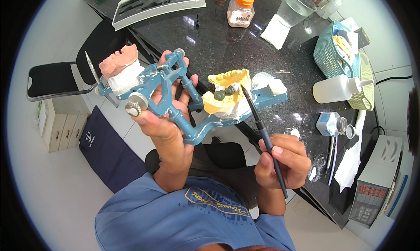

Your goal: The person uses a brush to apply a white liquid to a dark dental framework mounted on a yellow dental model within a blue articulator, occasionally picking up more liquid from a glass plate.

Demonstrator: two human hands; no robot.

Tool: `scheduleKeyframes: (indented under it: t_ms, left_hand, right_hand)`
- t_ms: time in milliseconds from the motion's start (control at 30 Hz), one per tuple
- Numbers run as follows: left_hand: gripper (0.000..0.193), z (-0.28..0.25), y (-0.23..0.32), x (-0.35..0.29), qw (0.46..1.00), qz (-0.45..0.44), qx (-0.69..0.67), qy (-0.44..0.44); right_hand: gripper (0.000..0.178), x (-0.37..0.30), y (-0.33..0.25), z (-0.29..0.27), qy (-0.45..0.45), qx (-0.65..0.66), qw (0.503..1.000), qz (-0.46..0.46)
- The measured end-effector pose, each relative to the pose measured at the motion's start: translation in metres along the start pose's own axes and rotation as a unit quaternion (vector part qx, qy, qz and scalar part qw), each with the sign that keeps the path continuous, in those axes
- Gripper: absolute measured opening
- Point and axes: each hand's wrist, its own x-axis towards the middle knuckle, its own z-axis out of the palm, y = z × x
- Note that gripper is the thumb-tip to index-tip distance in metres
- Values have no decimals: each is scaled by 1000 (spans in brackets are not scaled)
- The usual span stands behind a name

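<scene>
Yellow plaster forms the horseshoe-shaped dental cast, which is held above the lap, just off the edge of the black speckled stone countertop. Two dark grey, glossy tooth units are seated on it, and beside them a whitish tooth unit is seen. By this contrast, pale covering is judged to be only partly done: one unit looks coated, while the dark ones appear to be left bare. The cast is carried by a blue metal hinged articulator, on whose other arm a pink plaster cast is mounted in white plaster. The frame is gripped by the left hand, thumb and fingers wrapped about it. A slim black-handled brush is pinched by the closed fingers of the right hand; its tip is aimed at the whitish unit, though contact cannot be told. Farther out, a clear plastic cup of water is set near a folded white tissue.
</scene>
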Motion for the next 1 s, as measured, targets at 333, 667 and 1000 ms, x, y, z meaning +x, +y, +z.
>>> scheduleKeyframes:
  t_ms: [333,667,1000]
  left_hand:
    - [117,4,3,-4,1000,1,5,5]
    - [106,6,11,-9,1000,4,-22,-14]
    - [83,32,27,-56,990,-1,-100,-98]
  right_hand:
    - [31,-1,1,-3,0,-8,1000,-6]
    - [44,-10,-12,-8,150,-35,988,28]
    - [18,-12,-40,-184,347,-389,849,87]
